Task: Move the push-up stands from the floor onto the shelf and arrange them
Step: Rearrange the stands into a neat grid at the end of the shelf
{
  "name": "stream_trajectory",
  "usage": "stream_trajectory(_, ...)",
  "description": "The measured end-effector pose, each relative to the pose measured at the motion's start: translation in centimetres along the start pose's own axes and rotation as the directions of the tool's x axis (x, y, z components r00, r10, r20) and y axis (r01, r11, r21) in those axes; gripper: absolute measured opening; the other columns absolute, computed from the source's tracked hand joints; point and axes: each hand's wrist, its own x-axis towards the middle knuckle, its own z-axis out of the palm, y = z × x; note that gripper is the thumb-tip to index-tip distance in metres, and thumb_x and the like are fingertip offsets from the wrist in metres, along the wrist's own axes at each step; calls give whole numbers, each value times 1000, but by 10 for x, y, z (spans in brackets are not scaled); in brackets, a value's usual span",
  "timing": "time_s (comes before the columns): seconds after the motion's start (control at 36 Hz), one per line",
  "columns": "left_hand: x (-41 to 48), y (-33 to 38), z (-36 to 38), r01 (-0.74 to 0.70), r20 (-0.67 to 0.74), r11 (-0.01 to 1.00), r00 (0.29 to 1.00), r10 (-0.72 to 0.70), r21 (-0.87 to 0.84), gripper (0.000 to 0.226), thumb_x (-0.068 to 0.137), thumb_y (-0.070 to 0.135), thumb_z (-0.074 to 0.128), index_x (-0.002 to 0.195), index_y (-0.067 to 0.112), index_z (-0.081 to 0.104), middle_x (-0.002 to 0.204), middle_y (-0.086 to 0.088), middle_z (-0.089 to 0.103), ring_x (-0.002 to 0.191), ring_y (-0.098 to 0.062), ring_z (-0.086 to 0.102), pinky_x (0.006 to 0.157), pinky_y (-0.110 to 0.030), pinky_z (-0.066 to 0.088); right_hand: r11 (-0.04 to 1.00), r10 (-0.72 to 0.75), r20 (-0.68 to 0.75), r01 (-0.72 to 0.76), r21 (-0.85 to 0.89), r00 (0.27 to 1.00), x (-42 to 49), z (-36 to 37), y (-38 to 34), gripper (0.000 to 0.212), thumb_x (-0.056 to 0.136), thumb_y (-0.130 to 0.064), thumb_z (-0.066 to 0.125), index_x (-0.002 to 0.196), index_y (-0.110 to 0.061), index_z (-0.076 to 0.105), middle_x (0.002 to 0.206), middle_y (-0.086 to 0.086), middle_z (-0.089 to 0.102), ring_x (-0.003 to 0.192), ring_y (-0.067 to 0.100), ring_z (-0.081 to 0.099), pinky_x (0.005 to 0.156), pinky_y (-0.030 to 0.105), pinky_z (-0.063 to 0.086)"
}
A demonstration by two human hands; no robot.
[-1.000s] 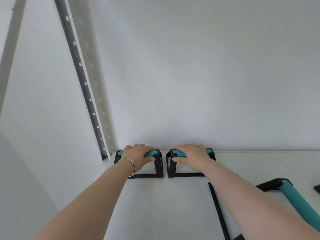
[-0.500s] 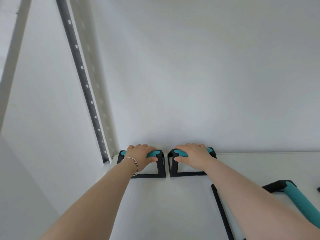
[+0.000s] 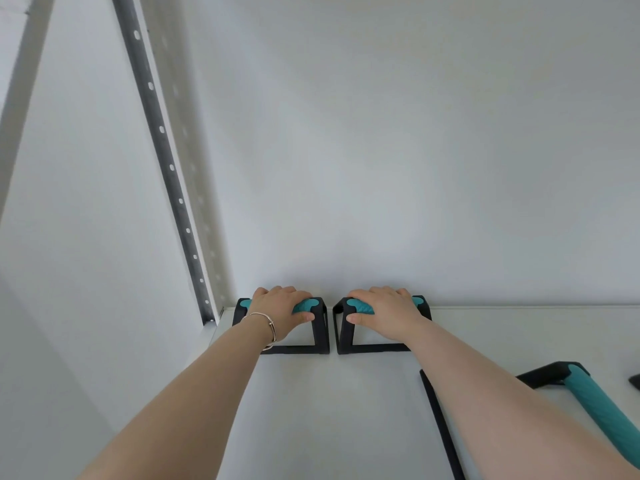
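Observation:
Two black push-up stands with teal grips stand side by side on the white shelf [image 3: 311,410], at its back left corner against the wall. My left hand [image 3: 280,311] is closed over the grip of the left stand [image 3: 320,336]. My right hand [image 3: 388,313] is closed over the grip of the right stand [image 3: 344,336]. A narrow gap separates the two stands. A third, larger stand [image 3: 595,400] with a long teal grip lies on the shelf at the right, partly behind my right forearm.
A dark perforated upright rail [image 3: 166,174] runs up the shelf's left side next to the left stand. The white back wall [image 3: 415,168] rises directly behind both stands. A small dark object [image 3: 635,381] shows at the right edge.
Both hands stay closed on the two stands in the same place. The view has tilted slightly, so the stands and shelf sit a little lower in the picture.

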Motion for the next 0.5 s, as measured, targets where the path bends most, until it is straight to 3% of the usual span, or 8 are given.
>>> stream_trajectory(0.5, 0, 0, 0, 6, -6, 1000, 1000, -6, -5, 40, 92, 58, 40, 128, 42, 46, 114, 12, 57, 108, -16, 49, 91, -38, 30, 1000, 26, 24, -26, 10, 999, 1, -2, -2, 54, 86, -72, 38, 133, -47, 42, 115, -7, 57, 113, 19, 47, 97, 43, 30)
